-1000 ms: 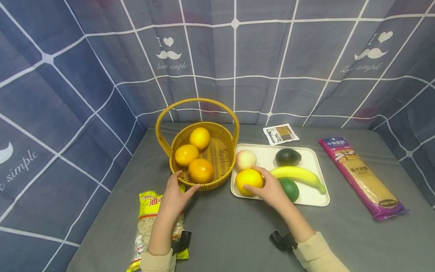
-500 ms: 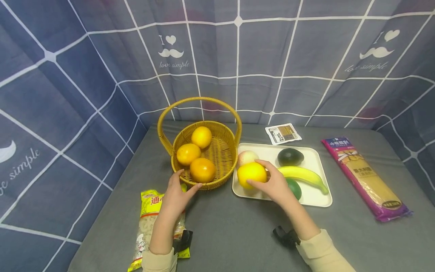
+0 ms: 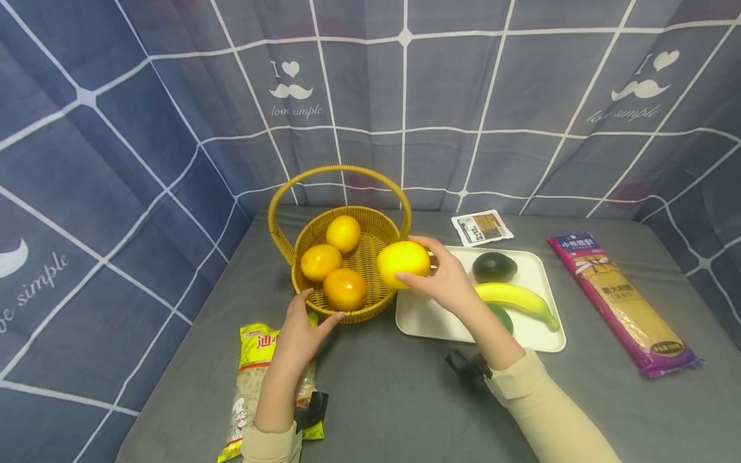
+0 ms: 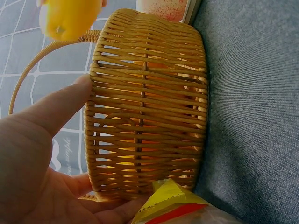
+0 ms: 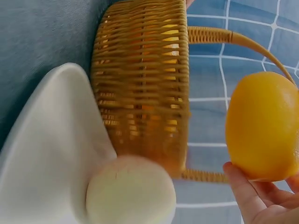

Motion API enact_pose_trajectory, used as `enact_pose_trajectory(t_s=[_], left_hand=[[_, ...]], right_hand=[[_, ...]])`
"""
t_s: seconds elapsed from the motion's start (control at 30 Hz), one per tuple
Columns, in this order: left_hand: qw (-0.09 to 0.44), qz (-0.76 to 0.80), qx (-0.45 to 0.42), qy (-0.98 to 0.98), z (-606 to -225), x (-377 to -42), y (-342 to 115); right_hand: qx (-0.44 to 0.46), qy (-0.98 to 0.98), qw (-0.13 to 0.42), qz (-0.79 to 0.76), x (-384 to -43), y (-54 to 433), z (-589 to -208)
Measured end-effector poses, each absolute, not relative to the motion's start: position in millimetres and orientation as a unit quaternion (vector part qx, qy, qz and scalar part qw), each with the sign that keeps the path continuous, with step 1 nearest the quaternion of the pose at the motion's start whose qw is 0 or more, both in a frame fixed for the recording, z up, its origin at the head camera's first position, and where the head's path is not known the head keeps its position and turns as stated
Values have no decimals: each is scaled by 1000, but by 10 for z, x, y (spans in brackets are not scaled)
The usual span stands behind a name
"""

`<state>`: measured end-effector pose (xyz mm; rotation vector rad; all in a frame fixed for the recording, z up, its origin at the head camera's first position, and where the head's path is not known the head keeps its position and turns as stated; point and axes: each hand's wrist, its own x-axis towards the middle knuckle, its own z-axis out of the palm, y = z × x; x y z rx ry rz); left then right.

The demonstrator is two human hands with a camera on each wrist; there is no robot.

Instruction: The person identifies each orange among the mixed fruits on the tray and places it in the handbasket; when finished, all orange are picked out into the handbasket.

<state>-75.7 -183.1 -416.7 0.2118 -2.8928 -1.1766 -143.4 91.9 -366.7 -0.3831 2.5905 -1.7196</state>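
Observation:
My right hand pinches a yellow-orange orange between thumb and fingers. It is raised beside the right edge of a wicker basket and overlaps that edge in the head view. Three similar oranges lie at the left and front inside the basket. My left hand rests at the basket's front left rim, thumb and fingers spread; in the left wrist view the thumb touches the rim. A peach lies in the white tray, hidden in the head view behind the right hand and orange.
The tray also bears an avocado, a banana and a partly hidden green fruit. A small packet lies behind it, a long noodle pack to the right. A yellow bag lies under the left forearm.
The right hand has lifted the orange off the tray and carried it left and up to the basket's right edge. The left hand stays at the rim.

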Motion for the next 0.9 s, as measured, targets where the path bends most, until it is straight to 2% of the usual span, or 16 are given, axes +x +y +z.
enact_pose_trajectory(t_s=[0.3, 0.9], left_hand=[[1, -375, 72, -924, -4182, -754, -1834], [2, -372, 73, -926, -4169, -744, -1813]], right_hand=[[-145, 818, 0, -556, -1738, 512, -3732], [-100, 829, 12, -549, -2032, 45, -3922]])
